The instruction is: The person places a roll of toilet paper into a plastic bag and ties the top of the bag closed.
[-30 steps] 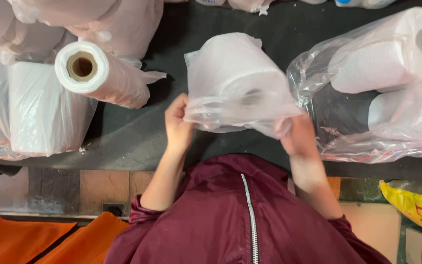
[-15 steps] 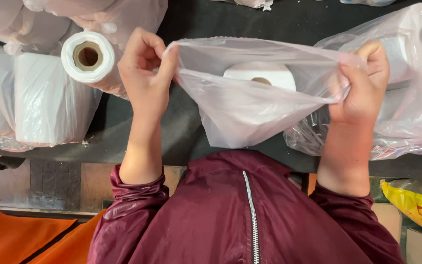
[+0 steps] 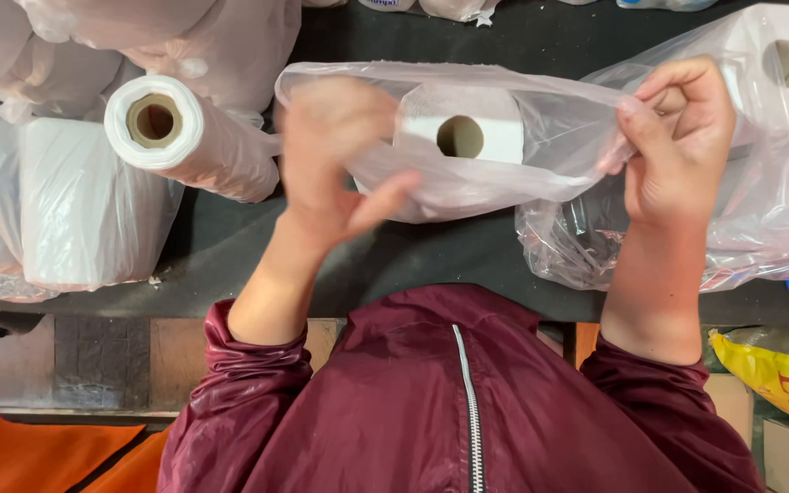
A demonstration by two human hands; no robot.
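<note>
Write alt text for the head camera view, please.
Two bare hands, left hand blurred and right hand, stretch a clear thin plastic bag holding a white paper roll over a dark table, wrapped rolls alongside.

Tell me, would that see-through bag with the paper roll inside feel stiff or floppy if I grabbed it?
Probably floppy: the thin plastic bag sags and wrinkles between the left hand and right hand. Likely light too, since it holds a single white paper roll with a hollow core. It may feel a bit slippery, as the film looks smooth and shiny.

Clear plastic bag (image 3: 541, 137); white paper roll (image 3: 458, 128); black table (image 3: 431, 256); maroon jacket (image 3: 449, 402).
</note>
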